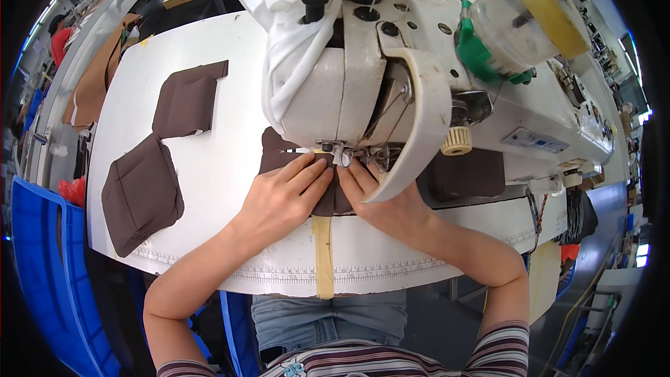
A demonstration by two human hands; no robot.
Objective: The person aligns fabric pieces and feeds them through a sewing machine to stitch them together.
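Sewing machine (356,91) looms close; beneath it, left hand (285,197) and right hand (392,208) lie flat-fingered on brown cloth (329,204).

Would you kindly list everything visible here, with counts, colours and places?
White metal sewing machine: 1, white, centre and right
Draped white cloth: 1, white, machine's top
Round plastic container: 1, clear and yellow, upper right
White tabletop: 1, white, centre
Flat brown fabric panels: 2, dark brown, tabletop's left
Other brown fabric: uncertain count, dark brown, centre and right
Yellow tape strip: 1, yellow, front centre
Blue plastic bin: at least 1, blue, left
Remaining background: not countable
Left hand: 1, bare, on fabric
Right hand: 1, bare, on fabric
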